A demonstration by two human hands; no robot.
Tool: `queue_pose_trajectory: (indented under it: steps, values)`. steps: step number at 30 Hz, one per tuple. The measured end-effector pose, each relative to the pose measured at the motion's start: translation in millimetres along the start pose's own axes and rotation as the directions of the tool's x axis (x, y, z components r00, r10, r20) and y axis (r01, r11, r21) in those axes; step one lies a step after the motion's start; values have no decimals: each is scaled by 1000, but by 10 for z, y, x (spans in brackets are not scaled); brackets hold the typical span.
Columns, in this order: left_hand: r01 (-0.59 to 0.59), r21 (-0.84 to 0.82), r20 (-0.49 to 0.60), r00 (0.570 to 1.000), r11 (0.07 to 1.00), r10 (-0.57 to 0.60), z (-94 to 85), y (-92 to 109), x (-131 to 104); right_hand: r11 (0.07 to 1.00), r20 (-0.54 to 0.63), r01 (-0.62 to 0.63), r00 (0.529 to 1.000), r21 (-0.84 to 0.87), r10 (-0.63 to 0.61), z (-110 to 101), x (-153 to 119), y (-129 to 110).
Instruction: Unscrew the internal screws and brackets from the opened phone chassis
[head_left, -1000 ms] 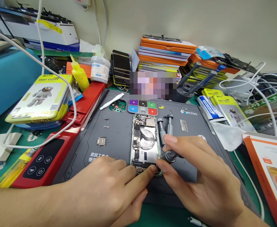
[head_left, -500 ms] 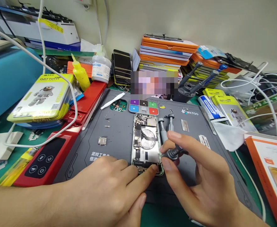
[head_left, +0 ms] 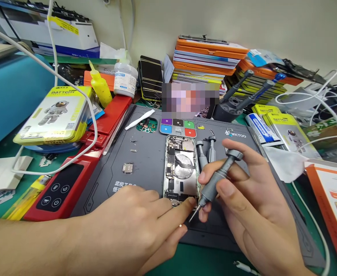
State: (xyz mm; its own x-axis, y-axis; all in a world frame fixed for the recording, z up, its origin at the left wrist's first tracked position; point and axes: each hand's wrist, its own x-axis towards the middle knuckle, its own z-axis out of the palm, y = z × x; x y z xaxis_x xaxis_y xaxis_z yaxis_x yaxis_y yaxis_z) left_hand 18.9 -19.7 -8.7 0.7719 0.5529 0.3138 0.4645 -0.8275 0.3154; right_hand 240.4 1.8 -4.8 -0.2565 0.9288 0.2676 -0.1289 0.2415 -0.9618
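Note:
An opened smartphone with its battery and boards bare lies on the grey work mat. My left hand holds its lower end, the index fingertip pressing at the bottom right corner and other fingers curled by the left edge. A tiny bright speck shows at the left thumb; I cannot make out what it is. My right hand grips a grey precision screwdriver, tilted, its bit pointing down-left beside the left index finger. Two similar screwdrivers lie right of the phone.
Left on the mat are a metal piece, small parts and a white stick. A coloured tray stands above the phone. A red device, battery boxes, a screwdriver holder, cables and an orange-white box surround the mat.
The screwdriver in my right hand has swung from pointing away to upright-tilted, its bit now down by the phone's lower corner. My left index finger stays on the phone. The view shifted slightly.

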Motion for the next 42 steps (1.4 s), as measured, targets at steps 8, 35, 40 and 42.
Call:
queue_pose_trajectory:
  steps: [8,35,40,42]
  values:
    - [-14,42,-24,1000,999,15,11,-7,4,998,99,-65,993,18,63,25,-45,-54]
    - [-26,101,-63,998,995,32,54,-21,-17,971,7,-214,977,111,214,78,-52,-97]
    - [-33,110,-68,997,993,40,63,-26,-19,963,6,-247,969,106,248,94,-57,-107]
    - [-36,107,-66,997,994,43,62,-25,-18,960,-1,-259,966,105,260,103,-61,-114]
